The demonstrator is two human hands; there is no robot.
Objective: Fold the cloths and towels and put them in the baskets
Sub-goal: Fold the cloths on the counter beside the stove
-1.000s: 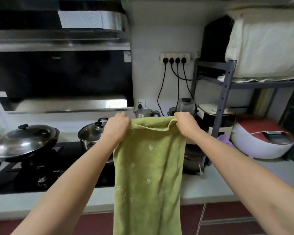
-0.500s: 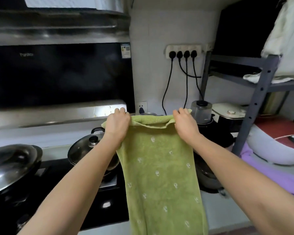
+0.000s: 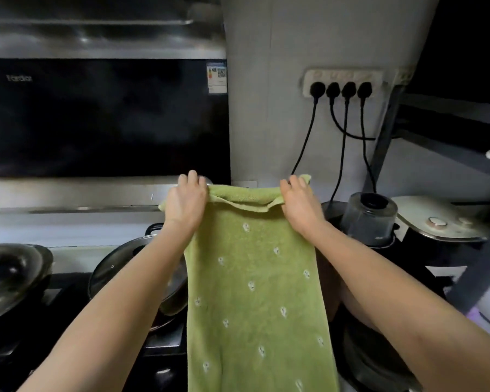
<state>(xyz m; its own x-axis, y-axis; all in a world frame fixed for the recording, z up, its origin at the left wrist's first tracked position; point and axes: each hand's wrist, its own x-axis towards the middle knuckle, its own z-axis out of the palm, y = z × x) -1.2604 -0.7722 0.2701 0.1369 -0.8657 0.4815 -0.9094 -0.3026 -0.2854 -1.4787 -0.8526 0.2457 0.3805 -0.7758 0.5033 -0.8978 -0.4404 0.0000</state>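
The left hand (image 3: 185,204) is pinching the left top corner of the green towel (image 3: 259,292), fingers curled over the hem, and the right hand (image 3: 300,205) is gripping the right top corner the same way. Both arms are reaching forward and up, wrists roughly level, so the towel is hanging straight down between them, above the stove, with its lower end running out of view. Holding it by the 2 corners is probably letting the cloth fall flat before a fold. A lidded pot (image 3: 137,274) is sitting behind it on the left, a blender jar (image 3: 369,219) on the right. No basket is showing.
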